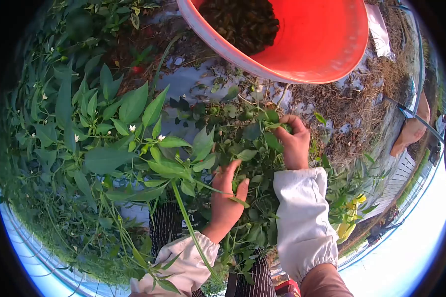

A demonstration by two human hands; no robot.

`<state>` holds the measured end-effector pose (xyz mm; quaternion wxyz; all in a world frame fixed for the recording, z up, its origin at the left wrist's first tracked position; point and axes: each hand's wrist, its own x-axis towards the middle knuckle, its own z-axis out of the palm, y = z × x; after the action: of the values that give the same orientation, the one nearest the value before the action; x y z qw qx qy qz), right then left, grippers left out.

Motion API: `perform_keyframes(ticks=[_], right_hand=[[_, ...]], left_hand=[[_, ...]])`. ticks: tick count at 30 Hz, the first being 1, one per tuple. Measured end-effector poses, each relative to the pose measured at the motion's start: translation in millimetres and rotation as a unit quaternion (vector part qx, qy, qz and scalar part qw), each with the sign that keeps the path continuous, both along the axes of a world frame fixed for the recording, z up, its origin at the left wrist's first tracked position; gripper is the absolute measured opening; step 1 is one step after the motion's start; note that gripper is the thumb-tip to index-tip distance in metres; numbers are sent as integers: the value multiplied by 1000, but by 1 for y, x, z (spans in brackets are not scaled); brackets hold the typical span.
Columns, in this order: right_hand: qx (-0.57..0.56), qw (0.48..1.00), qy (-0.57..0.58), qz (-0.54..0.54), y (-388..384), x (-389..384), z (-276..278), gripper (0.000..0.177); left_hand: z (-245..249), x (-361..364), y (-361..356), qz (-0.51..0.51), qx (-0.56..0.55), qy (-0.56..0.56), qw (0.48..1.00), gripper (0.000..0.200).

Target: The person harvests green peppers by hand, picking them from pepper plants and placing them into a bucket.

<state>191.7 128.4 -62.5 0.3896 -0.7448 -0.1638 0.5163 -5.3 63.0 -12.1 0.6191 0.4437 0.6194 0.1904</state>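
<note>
My left hand [228, 198] is among the green leaves [252, 183] of a low plant, thumb and fingers apart, with a leaf near the thumb. Further right and a little higher, my right hand [295, 141] has thumb and index finger bent toward each other at a green leaf [271, 140]; whether the fingertips grip a leaf or a stem is too small to tell. Both forearms wear pale sleeve covers. A tall plant with white flowers [132, 128] stands left of my left hand, one long green stem [191, 227] crossing over the left sleeve.
A large red bucket [317, 39] with dark contents [240, 24] stands at the top. Dense plants [44, 148] fill the left side. Dry plant litter [357, 109] lies on the right over pale sheeting. Another person's bare limb [414, 131] shows at far right.
</note>
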Motion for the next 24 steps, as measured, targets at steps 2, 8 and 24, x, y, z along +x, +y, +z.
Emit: perform_keyframes(ticks=[2,8,24], right_hand=[[5,998,55,-10,-23,-7,15,15],[-109,982,70,-137,-43,6,-13,12],[-235,927,-274,104,47,-108,-212,53]], left_hand=[[12,0,13,-78,102,214,968,42],[12,7,11,-293,152,149,932,54],[3,-12,-34,-14,-74,-117,990,48]])
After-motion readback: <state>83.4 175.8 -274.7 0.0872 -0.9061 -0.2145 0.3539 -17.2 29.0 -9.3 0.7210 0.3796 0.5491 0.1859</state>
